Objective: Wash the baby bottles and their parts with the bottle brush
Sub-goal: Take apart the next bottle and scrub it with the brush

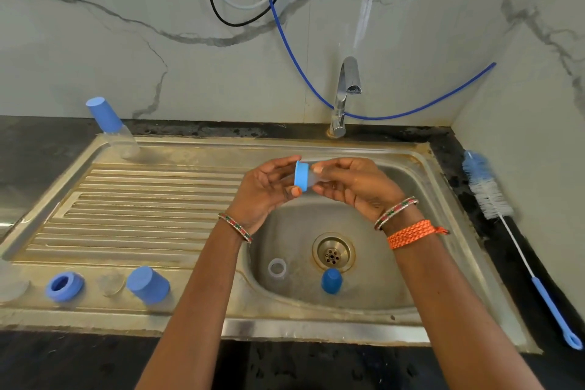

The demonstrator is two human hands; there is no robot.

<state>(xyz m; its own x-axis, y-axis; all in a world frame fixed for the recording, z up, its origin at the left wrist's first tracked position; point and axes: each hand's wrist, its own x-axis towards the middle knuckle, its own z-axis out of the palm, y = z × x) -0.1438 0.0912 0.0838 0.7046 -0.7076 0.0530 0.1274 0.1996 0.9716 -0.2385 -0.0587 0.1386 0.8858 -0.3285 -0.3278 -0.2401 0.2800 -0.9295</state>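
Over the sink basin (392, 288), both my hands hold one clear baby bottle (318, 179) lying sideways. My left hand (264, 191) grips its blue collar ring (300, 176). My right hand (354, 187) wraps the clear body. Inside the basin lie a clear ring-shaped part (277, 268) and a small blue cap (331, 281). The bottle brush (489, 196), with white and blue bristles and a blue handle, lies on the counter to the right, untouched.
A capped bottle (110, 128) stands at the drainboard's far left corner. A blue ring (64, 286), a clear teat (110, 283) and a blue cap (148, 285) sit along the front edge. The tap (345, 95) is behind the basin, with no water running. A blue hose (411, 112) hangs on the wall.
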